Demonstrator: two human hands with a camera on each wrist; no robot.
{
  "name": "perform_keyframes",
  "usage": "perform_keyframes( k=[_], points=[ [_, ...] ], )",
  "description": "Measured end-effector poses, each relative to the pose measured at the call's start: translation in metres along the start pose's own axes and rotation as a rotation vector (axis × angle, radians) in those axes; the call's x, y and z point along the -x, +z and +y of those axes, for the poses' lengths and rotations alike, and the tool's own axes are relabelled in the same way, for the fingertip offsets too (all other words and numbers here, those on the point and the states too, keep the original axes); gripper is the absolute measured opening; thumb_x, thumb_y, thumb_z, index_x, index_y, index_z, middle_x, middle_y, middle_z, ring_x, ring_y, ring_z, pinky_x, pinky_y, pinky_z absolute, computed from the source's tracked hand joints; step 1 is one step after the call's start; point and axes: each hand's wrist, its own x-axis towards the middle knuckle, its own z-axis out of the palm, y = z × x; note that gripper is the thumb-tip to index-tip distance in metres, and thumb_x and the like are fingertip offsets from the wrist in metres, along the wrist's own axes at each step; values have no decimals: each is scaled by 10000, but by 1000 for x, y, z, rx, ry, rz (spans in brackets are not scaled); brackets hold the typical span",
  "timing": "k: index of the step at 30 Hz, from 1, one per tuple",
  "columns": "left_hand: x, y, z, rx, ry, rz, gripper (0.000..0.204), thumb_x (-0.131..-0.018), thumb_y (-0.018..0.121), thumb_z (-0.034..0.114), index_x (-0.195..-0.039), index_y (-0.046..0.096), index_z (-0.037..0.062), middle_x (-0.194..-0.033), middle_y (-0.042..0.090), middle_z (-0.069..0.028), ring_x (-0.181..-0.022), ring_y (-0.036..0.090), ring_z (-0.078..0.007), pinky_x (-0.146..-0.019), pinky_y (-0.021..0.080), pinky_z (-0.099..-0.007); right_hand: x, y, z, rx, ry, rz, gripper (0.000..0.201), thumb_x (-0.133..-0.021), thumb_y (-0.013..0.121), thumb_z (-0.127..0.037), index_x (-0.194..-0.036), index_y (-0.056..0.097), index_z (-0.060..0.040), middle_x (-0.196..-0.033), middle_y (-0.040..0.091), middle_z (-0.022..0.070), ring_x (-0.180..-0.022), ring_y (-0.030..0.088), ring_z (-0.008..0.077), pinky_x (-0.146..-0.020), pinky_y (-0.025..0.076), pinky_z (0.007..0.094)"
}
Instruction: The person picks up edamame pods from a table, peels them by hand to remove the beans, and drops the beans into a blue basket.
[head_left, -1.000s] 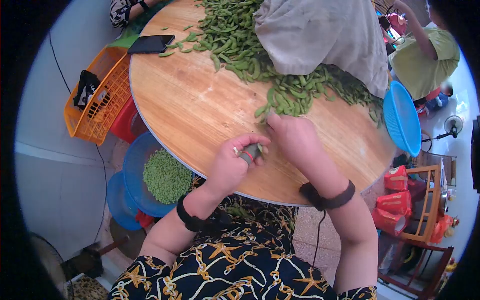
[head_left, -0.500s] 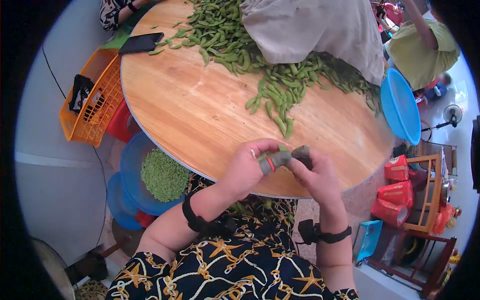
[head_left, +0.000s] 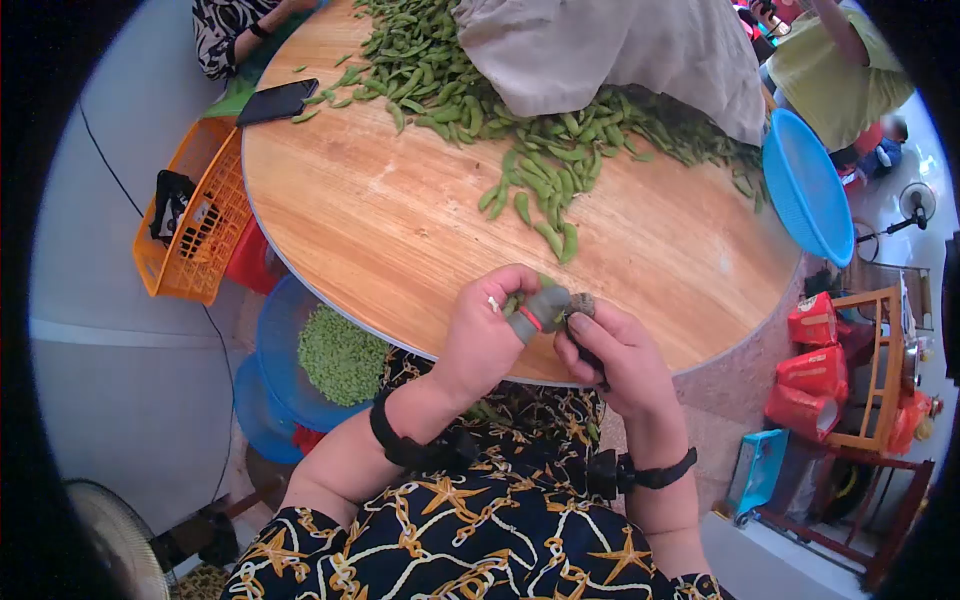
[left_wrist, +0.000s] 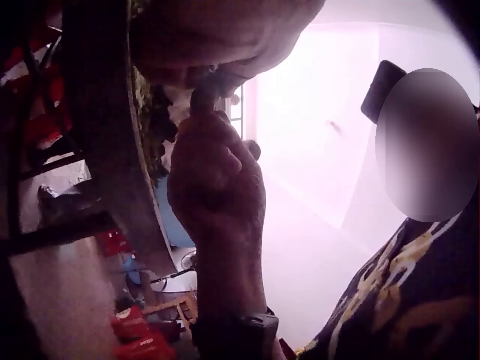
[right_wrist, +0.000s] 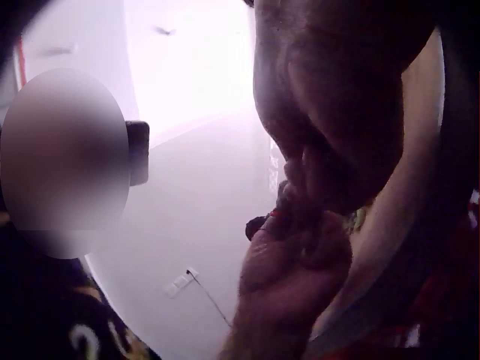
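Note:
My left hand (head_left: pixel 480 330) holds a green soybean pod (head_left: pixel 513 303) between its curled fingers and a thumb wrapped in a grey cover with a red band (head_left: pixel 530 318). A small pale bit sticks to that hand near the base of the fingers. My right hand (head_left: pixel 628 358) meets it fingertip to fingertip, its thumb and finger pinching at the pod's end, which the fingers mostly hide. Dark grey covers (head_left: pixel 582 304) show on its fingertips. In the left wrist view the right hand (left_wrist: pixel 217 176) appears as a dark curled shape. Both hands are over the table's near edge.
Soybean pods (head_left: pixel 430 85) are heaped on the round wooden table (head_left: pixel 350 230), partly under a grey cloth (head_left: pixel 600 50). A phone (head_left: pixel 278 102) lies at the left rim. Shelled beans fill a blue basin (head_left: pixel 275 330) below; another blue basket (head_left: pixel 808 190) stands at right.
My right hand has come back from the edge of the pod heap to the left hand. Several pods now lie strung out from the heap toward me.

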Motion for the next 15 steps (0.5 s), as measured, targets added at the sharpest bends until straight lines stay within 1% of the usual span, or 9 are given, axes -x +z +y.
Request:
perform_keyframes(
  k=[1,3,4,7,9,10,12,13,15],
  points=[
    [0,-1,1,-2,-2,-2,95,-819,615,112,-850,561,41,-788,572,9,-716,506,-49,-636,421,-201,1,0,-1,-3,0,1,193,-923,439,-202,-817,520,-62,-643,470,-31,-495,372,36,-428,278,165],
    [-1,-6,3,175,-55,-169,134,-814,631,140,-851,545,44,-793,561,11,-726,505,-51,-647,418,-197,2,2,-3,-334,134,-64,163,-916,456,-192,-852,530,-62,-629,478,-24,-470,368,38,-405,276,161],
    [-3,-10,3,173,-58,-169,134,-814,631,140,-851,545,44,-793,561,11,-726,505,-51,-647,418,-197,2,1,-1,-337,134,-64,163,-916,456,-192,-852,530,-62,-629,478,-24,-470,368,38,-405,276,161],
    [-6,-15,1,292,-135,-345,184,-806,649,171,-863,527,44,-799,549,12,-738,500,-51,-660,419,-196,1,-3,7,-515,197,-154,138,-905,480,-185,-889,537,-61,-629,489,-27,-456,366,37,-384,272,163],
    [-5,-10,3,301,-154,-294,205,-808,647,180,-886,526,35,-804,540,13,-743,499,-53,-664,418,-191,-2,-3,10,-277,59,-69,129,-900,494,-181,-888,546,-65,-621,484,-35,-459,368,33,-400,281,163],
    [-5,-7,3,302,-155,-298,205,-808,647,180,-886,526,35,-804,540,13,-743,499,-53,-664,418,-191,-4,-2,12,-277,57,-66,129,-900,494,-181,-888,546,-65,-621,484,-35,-459,368,33,-400,281,163],
    [-3,-2,1,-53,-43,-128,182,-824,612,143,-930,530,20,-818,545,6,-728,502,-56,-653,420,-187,-8,0,14,319,-248,177,143,-897,507,-198,-854,549,-68,-602,472,-43,-465,364,29,-418,278,162],
    [-3,-2,3,-51,-46,-127,182,-824,612,143,-930,530,20,-818,545,6,-728,502,-56,-653,420,-187,-8,1,10,320,-245,178,143,-897,507,-198,-854,549,-68,-602,472,-43,-465,364,29,-418,278,162],
    [-5,-3,6,-78,13,-107,158,-837,561,105,-966,532,20,-837,552,5,-722,503,-51,-629,414,-178,-9,0,-3,-1,-3,168,178,-895,515,-215,-825,565,-59,-606,478,-48,-492,396,31,-442,306,171]
  ],
)
